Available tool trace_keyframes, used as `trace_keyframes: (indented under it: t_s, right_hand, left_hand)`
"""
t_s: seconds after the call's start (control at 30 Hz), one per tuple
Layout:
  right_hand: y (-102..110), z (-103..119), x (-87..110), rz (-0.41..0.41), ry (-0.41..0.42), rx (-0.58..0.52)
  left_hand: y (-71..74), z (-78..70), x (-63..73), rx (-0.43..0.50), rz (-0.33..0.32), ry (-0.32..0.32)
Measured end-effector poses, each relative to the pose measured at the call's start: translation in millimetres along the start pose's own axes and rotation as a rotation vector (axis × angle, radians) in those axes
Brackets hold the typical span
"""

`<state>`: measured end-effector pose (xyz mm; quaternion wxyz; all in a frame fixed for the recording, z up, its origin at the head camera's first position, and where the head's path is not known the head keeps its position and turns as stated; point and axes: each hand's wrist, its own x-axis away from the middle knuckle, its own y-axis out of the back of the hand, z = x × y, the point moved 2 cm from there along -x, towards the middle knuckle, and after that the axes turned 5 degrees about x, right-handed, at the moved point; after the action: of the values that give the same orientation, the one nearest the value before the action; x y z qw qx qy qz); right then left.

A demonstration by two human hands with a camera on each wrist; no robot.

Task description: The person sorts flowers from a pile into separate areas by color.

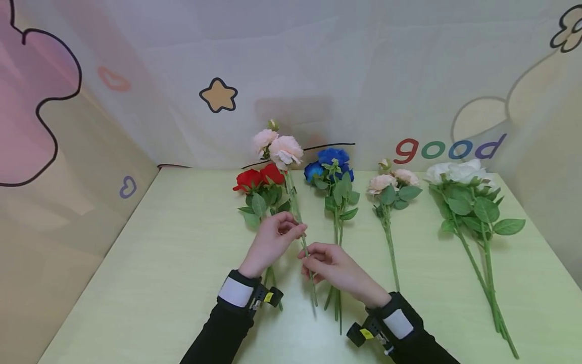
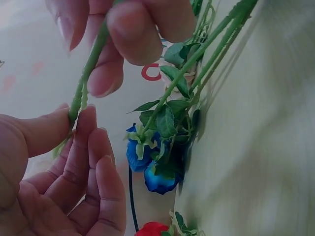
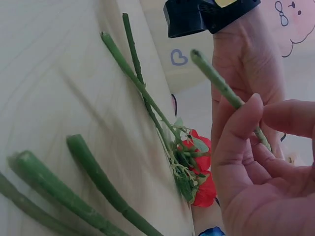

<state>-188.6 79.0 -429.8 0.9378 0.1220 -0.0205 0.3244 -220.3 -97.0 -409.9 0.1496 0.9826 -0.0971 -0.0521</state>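
Note:
A pale pink artificial flower stem (image 1: 285, 150) is held up over the table between both hands, its blooms pointing away toward the backdrop. My left hand (image 1: 272, 240) pinches the green stem (image 2: 81, 93) partway down between thumb and fingertips. Lower on the same stem, my right hand (image 1: 335, 267) pinches it between thumb and fingers, and the cut end (image 3: 197, 55) sticks out past them. Red roses (image 1: 254, 180) lie to the left, close by the left hand. Blue roses (image 1: 333, 161) lie just right of the held stem, their stems partly behind the right hand.
Farther right on the pale table (image 1: 150, 263) lie another pink flower stem (image 1: 383, 184) and a bunch of white flowers (image 1: 459, 173) with long stems reaching toward the front. A printed cloth backdrop (image 1: 318, 60) stands behind the table.

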Motion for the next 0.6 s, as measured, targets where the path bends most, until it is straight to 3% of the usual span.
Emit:
trace_keyframes:
  t_s: [0.27,0.6]
  right_hand:
    - [-4.8,-1.2,-1.7,-0.015,0.039,0.021]
    - [-6.1,1.4,-1.3,-0.003,0.030,0.033]
  left_hand:
    - [-6.5,-0.3,-0.9,-0.069,-0.030,-0.031]
    - [-6.7,2.4,-1.2,-0.101,-0.021,-0.009]
